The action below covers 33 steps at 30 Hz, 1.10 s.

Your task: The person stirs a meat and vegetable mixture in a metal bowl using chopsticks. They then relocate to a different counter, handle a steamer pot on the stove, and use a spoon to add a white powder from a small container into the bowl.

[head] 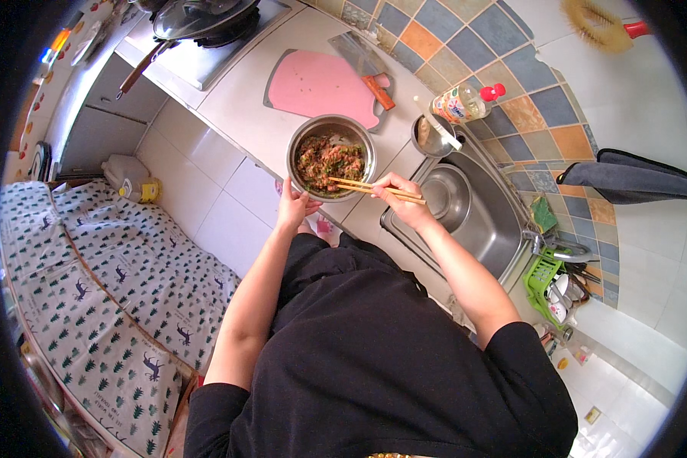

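A round metal bowl stands at the front edge of the counter, holding a minced meat mixture with green bits in it. My left hand grips the bowl's near left rim. In my right hand is a pair of wooden chopsticks, their tips in the mixture. Just behind the bowl lies a pink cutting board with small crumbs on it. A cleaver with a wooden handle rests across the board's far right part.
At right is a steel sink with a metal basin inside. A small pot and a dish soap bottle stand behind it. A lidded pan sits on the stove at upper left, its handle jutting past the counter.
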{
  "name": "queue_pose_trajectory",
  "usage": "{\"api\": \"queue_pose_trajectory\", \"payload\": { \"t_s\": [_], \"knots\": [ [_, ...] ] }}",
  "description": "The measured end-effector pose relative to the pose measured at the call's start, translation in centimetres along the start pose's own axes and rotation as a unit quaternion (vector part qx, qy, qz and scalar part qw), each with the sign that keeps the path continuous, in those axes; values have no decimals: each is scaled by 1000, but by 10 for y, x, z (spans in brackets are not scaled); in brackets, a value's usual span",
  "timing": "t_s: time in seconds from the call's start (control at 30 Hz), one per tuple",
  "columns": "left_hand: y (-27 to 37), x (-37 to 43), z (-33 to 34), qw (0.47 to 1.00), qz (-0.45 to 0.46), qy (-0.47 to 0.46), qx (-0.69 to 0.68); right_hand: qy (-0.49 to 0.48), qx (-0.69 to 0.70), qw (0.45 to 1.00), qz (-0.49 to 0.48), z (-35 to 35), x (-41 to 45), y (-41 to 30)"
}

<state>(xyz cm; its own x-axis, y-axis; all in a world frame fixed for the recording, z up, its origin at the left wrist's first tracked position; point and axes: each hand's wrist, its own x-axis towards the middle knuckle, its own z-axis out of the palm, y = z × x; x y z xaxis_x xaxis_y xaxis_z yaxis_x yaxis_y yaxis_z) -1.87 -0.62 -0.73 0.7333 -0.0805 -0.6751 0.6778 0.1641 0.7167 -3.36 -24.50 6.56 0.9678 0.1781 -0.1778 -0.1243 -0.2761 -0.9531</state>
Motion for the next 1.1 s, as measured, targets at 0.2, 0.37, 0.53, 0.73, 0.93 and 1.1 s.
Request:
{"api": "queue_pose_trajectory", "payload": {
  "t_s": [0.2,0.37,0.53,0.73,0.93,1.1],
  "knots": [
    [2,0,1,1000,7,-7,6,53,-41,995,-73,-11,19,-4],
    [2,1,0,1000,-1,-6,20,75,-51,993,-71,-21,17,-24],
    [2,0,1,1000,-2,-4,15,131,21,989,-64,-43,16,-35],
    [2,1,-1,1000,-12,-6,25,175,112,978,-22,-30,40,22],
    [1,5,-4,999,-22,-17,16,143,289,946,40,10,58,34],
    [1,4,-4,1000,-21,-18,11,91,276,956,41,5,39,12]
  ]
}}
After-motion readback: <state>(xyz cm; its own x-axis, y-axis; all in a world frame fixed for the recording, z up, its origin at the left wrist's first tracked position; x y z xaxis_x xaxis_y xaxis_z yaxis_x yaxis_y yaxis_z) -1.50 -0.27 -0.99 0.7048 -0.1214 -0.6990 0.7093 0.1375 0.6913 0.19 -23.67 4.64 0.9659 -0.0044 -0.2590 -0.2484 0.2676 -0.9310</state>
